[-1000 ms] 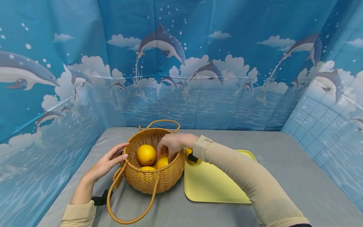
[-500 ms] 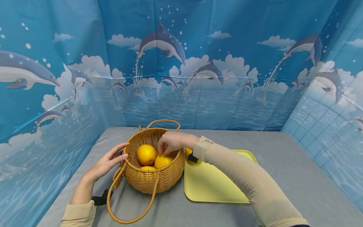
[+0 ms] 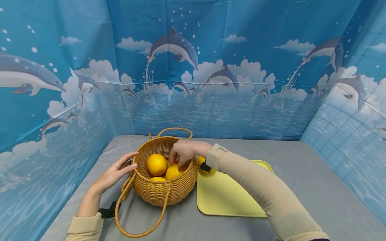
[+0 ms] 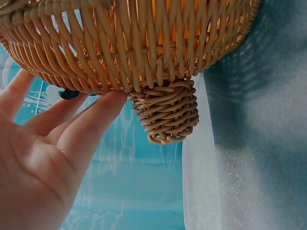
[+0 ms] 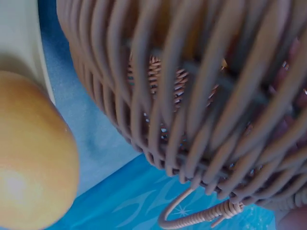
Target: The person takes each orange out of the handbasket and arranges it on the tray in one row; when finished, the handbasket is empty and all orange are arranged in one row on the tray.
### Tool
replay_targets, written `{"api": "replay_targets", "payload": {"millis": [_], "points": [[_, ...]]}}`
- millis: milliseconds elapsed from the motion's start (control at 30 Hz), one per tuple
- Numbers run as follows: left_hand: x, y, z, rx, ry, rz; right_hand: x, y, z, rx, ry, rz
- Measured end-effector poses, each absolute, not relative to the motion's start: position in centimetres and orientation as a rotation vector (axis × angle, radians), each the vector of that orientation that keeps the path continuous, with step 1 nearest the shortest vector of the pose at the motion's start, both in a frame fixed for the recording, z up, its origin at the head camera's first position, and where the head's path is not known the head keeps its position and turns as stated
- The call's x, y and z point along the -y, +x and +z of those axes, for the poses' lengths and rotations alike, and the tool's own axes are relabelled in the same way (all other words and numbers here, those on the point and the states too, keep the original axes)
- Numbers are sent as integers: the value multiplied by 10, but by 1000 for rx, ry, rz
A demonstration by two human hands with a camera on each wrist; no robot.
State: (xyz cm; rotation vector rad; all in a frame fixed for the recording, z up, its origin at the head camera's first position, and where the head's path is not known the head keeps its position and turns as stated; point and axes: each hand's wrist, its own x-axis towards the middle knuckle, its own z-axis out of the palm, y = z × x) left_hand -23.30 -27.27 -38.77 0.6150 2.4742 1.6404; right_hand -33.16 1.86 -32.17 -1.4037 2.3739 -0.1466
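Note:
A round wicker basket [image 3: 150,192] stands left of centre in the head view, with several yellow-orange oranges inside. One orange [image 3: 156,164] lies at the left in it, another [image 3: 158,179] low at the front. My right hand [image 3: 185,150] reaches over the right rim, fingers and thumb bent around the top of a third orange [image 3: 174,172]. With fingers fairly straight, my left hand [image 3: 116,170] touches the basket's left rim; the left wrist view shows its fingertips against the weave [image 4: 103,57]. The right fingertips are hidden by the weave in the right wrist view.
To the basket's right lies a yellow tray [image 3: 229,195]. An orange [image 5: 36,158] rests at its left end, partly covered by my right wrist in the head view. The basket's front handle [image 3: 141,235] hangs down onto the grey table [image 3: 286,160]. A dolphin-printed curtain [image 3: 193,110] surrounds the table.
My right fingers lifted to the top of the orange, exposing more of it, then spread down over it again. My left hand keeps its place at the rim; the view shifted slightly.

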Motion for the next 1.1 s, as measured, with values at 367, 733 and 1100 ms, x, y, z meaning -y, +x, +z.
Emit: {"api": "replay_targets", "payload": {"millis": [367,733,1100], "points": [[273,-234,-389,-2478,629,1649,-15,-331,-325,-2350,-1436,-202],[273,-233,-389,-2467,620,1659,-12,-333,-330,-2388,-1535,-142],[273,-234,-389,-2469,625,1650,-7,-334,-332,-2285,-1461,-105]]}}
